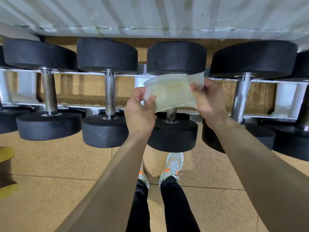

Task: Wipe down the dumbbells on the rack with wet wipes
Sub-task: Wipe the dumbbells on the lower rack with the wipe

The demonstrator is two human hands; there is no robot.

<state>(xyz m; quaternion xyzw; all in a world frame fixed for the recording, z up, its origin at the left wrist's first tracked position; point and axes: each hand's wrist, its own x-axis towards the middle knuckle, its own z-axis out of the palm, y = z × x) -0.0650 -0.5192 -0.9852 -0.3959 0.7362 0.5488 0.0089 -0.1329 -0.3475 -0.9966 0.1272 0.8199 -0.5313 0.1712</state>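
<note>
- Two bare forearms (117,173) reach up from the bottom edge, above pale trainers (172,164) on a tan floor (50,164).
- Left hand (139,113) and right hand (207,99) each pinch an edge of a yellowed wet wipe (172,91), spread between them.
- It hangs just over the third dumbbell (176,57) on the white rack (284,96).
- Best next: refold to a cleaner face, then wrap it round the handle (171,113).
- Most of that handle is hidden behind the wipe; the outermost dumbbells are cut off.
</note>
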